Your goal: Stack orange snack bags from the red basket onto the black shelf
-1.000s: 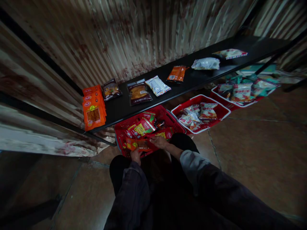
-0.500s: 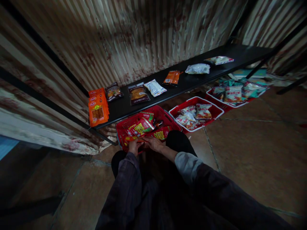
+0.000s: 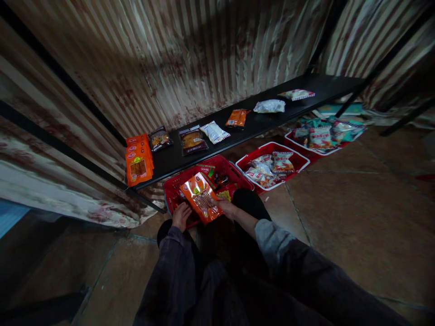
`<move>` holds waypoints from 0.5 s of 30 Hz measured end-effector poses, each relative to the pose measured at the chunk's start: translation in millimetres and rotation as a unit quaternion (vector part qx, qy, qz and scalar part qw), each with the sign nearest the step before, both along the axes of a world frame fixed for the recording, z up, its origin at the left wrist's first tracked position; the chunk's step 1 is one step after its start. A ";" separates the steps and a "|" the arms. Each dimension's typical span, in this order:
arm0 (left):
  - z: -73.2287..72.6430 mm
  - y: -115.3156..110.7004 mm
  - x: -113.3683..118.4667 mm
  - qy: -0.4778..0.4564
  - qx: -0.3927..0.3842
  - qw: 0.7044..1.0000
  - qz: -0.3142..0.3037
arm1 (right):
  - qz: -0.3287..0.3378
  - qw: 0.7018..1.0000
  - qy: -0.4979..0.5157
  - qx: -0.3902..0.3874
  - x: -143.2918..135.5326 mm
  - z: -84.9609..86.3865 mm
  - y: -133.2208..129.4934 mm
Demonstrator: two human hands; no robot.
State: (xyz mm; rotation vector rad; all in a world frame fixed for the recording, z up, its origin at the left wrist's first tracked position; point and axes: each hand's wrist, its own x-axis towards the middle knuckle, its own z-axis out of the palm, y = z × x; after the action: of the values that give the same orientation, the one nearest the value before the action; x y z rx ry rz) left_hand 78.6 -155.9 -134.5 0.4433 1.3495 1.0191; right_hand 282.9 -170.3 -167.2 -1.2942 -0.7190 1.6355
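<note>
My right hand (image 3: pixel 225 207) grips the lower right edge of an orange snack packet (image 3: pixel 197 192), its clear window showing brown sticks. The packet is tilted above the near red basket (image 3: pixel 171 183), which holds more snack bags, partly covered by it. Just left of the packet is my left hand (image 3: pixel 181 216), fingers apart at the basket's near left edge, with nothing seen in it. Similar orange packets (image 3: pixel 138 160) lie in an overlapping stack at the left end of the black shelf (image 3: pixel 163 164).
Along the shelf lie a dark brown bag (image 3: pixel 159 138), a brown windowed bag (image 3: pixel 192 140), a white bag (image 3: pixel 215 132), a small orange bag (image 3: pixel 237 118) and two pale bags. Two further baskets of snacks (image 3: pixel 272 166) stand on the tiled floor. Slanting black posts (image 3: pixel 61 74) frame the left side.
The orange packet has risen out of the near basket in my right hand. My left hand has drawn apart from the right, leftward and slightly down. The view has shifted a little.
</note>
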 end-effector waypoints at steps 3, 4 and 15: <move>-3.4 -3.9 -0.9 -0.016 0.006 0.999 -0.028 | -0.005 0.997 0.054 -0.046 0.6 -3.7 -4.1; -4.2 -4.7 0.2 -0.019 0.006 0.999 -0.034 | -0.001 0.997 0.057 -0.046 -0.2 -3.1 -5.2; -1.2 -4.7 2.2 -0.027 0.024 0.999 0.013 | 0.073 0.995 0.043 -0.044 -7.8 6.6 -13.7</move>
State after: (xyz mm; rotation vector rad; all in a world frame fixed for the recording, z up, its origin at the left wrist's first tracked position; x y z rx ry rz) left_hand 80.7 -160.6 -135.7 0.4320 1.2870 1.0794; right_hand 275.1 -184.0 -160.6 -1.2489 -0.7116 1.8474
